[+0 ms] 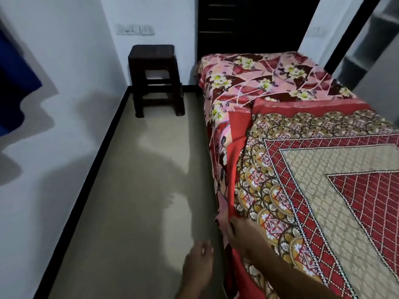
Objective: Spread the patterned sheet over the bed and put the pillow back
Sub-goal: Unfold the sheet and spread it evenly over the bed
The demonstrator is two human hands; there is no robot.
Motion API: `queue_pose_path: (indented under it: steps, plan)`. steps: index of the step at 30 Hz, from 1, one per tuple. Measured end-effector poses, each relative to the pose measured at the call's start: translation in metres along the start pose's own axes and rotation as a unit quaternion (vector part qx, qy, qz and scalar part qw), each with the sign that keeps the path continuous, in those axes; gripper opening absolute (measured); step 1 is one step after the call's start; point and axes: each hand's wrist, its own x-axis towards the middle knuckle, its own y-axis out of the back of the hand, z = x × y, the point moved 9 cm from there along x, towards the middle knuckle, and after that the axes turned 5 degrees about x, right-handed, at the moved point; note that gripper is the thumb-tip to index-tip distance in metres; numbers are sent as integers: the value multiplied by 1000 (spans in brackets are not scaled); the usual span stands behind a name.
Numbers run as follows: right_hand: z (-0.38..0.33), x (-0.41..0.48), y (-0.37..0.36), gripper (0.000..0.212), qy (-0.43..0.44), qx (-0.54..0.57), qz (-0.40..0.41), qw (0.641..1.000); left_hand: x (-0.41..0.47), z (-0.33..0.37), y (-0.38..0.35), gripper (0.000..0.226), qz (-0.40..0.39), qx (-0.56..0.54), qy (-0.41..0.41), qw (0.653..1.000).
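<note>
The red-and-gold patterned sheet [323, 169] covers only the near part of the bed [207, 100], its red border lying across the middle while the pink floral undersheet [259, 74] shows bare at the far end; a pull from the left edge alone would likely drag it askew, bunch its far corner, or slide more overhang toward the floor; no pillow is in view, so that step could be forgotten. The right hand [237, 231] reaches to the bed's left edge, fingers curled into the hanging red border, apparently gripping it, though blur hides the detail; the left hand [199, 261] hangs just beside that edge over the beige floor [129, 190], fingers loosely spread, holding nothing.
</note>
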Motion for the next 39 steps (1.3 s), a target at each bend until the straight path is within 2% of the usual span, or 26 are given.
queue_pose_path:
  steps: [4,7,9,12,16,21,27,32,39]
  plan:
    - [2,46,50,32,-35,100,72,992,60,139,56,21,26,13,-101,994]
    - [14,70,69,29,-50,152,108,981,98,205,65,19,3,-18,-109,994]
    - [23,73,69,27,-71,151,88,982,122,237,65,19,-25,-22,-81,996]
    - [25,72,79,37,-84,154,73,982,145,271,68,18,-45,-6,-40,998]
    - [13,114,140,23,-115,173,80,975,178,348,69,25,-62,46,-78,994]
    - [-3,202,217,23,-123,214,134,960,237,431,65,33,-85,116,-145,979]
    - [-3,301,250,23,-173,195,165,951,331,489,58,34,-105,219,-242,939]
    - [18,351,242,23,-251,205,179,929,387,517,35,23,-135,326,-324,878]
    - [53,399,222,26,-296,191,160,922,435,548,-14,26,-95,384,-419,817]
